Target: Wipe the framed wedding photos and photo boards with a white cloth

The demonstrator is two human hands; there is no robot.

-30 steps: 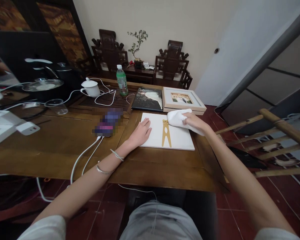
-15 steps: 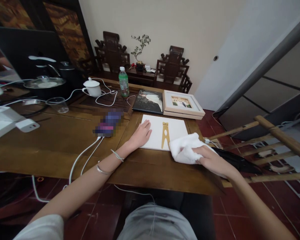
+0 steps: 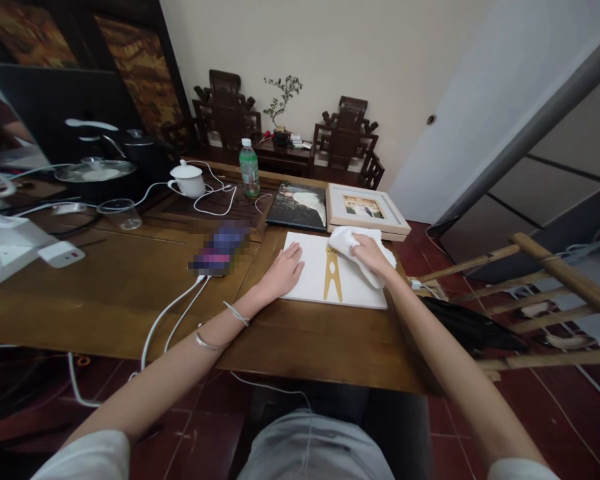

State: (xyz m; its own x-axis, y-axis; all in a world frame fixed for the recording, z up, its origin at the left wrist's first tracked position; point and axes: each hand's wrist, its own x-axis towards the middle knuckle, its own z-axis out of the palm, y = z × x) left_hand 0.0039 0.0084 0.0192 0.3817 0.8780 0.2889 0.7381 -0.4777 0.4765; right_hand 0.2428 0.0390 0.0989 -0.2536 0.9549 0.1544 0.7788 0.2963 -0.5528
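A white board [image 3: 313, 283] with a gold clothes-peg shape [image 3: 333, 273] on it lies flat at the right end of the wooden table [image 3: 130, 293]. My left hand [image 3: 283, 270] rests flat and open on the board's left edge. My right hand [image 3: 367, 250] presses a white cloth [image 3: 350, 239] against the board's far right part, fingers closed over it.
Behind the board lie a framed photo [image 3: 365, 208] and a dark photo print [image 3: 300, 205]. A green bottle [image 3: 249, 168], a white teapot [image 3: 187, 180], a glass cup [image 3: 116, 213], white cables [image 3: 173, 310] and a blurred device [image 3: 219, 248] are on the table. Wooden poles [image 3: 555, 267] stand at right.
My right hand with the cloth swept from the board's far corner down to its near right corner, then back up to the far right part. My left hand stayed put.
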